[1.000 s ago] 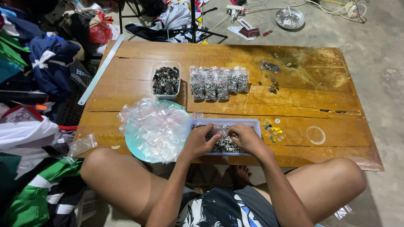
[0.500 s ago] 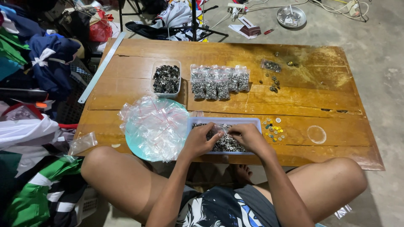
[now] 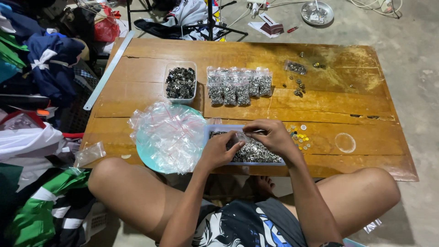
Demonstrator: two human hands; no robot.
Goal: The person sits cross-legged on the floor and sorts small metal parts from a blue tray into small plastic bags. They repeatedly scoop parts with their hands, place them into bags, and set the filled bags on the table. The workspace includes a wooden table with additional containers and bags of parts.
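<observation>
Both hands over the shallow tray (image 3: pixel 215 131) of small metal fasteners, near edge of the low wooden table (image 3: pixel 320 55). Left hand (image 3: pixel 218 153) pinching one side of a small clear zip bag (image 3: pixel 238 137), right hand (image 3: pixel 270 135) curled on the other side, fingers closed on the bag's mouth. Bag held right above the tray, probably so anything spilled drops back into the heap. Whether fasteners sit in the bag already: cannot tell, too small and glossy.

Left of the tray, touching it, a round pale-green plate (image 3: pixel 146 158) heaped with empty clear bags (image 3: pixel 167 132), close enough for the left hand to grab. Beyond the tray, toward the table's far side, a row of filled bags (image 3: pixel 238 87) lined up side by side, and left of that row a clear tub of dark metal parts (image 3: pixel 180 83). Right of the tray, a scatter of small coloured caps (image 3: pixel 299 137), then a clear round lid (image 3: pixel 345 142) well apart.

Tray's near rim almost level with the table edge, knees tucked just under it on both sides; little slack there. Bare wood right of the tray and past the filled row. Left of the table, piled clothes (image 3: pixel 41 59) crowding the edge, a long metal ruler (image 3: pixel 107 71) lying along it.
</observation>
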